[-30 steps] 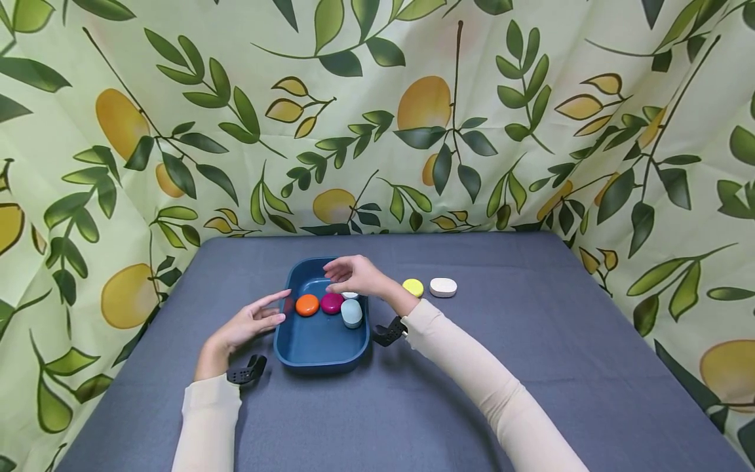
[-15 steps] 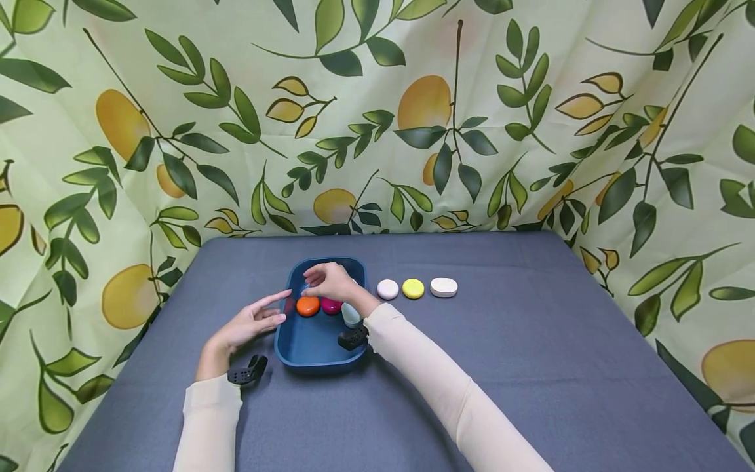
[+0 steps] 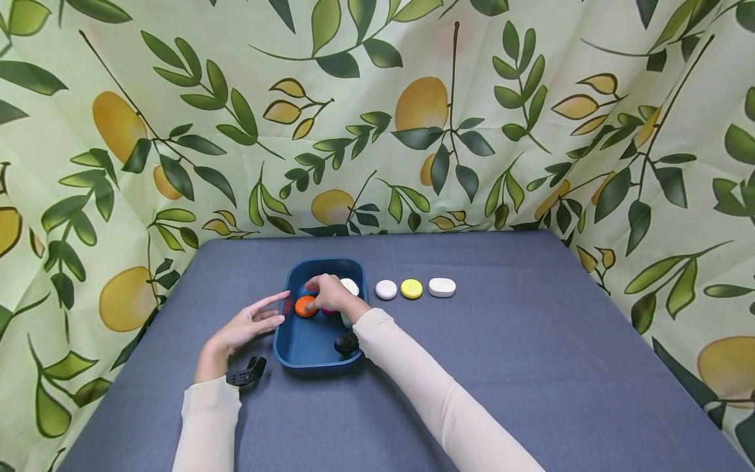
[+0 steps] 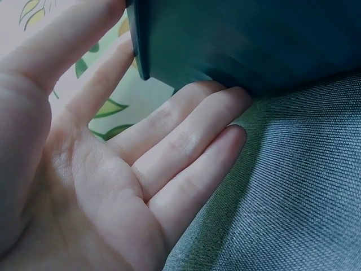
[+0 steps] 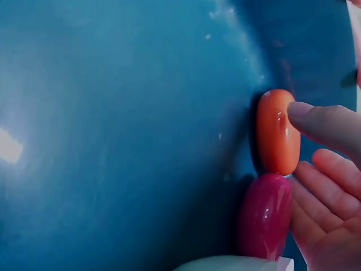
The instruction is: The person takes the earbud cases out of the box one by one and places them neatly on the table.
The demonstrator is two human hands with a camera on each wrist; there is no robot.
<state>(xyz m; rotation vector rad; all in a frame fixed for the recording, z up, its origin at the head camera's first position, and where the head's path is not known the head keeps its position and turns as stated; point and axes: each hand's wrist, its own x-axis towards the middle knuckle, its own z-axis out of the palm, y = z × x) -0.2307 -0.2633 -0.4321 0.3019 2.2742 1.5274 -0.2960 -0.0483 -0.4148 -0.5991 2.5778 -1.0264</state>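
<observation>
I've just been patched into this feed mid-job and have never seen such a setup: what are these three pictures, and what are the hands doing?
No machine here: a person works with bare hands. The wide picture comes from a head camera; the two close-ups come from wrist cameras. On the grey cloth table sits a dark blue plastic tray of smooth coloured pebbles. The right hand touches the orange pebble, beside a magenta pebble. The left hand rests open against the tray's side. Three more pebbles lie outside.
</observation>
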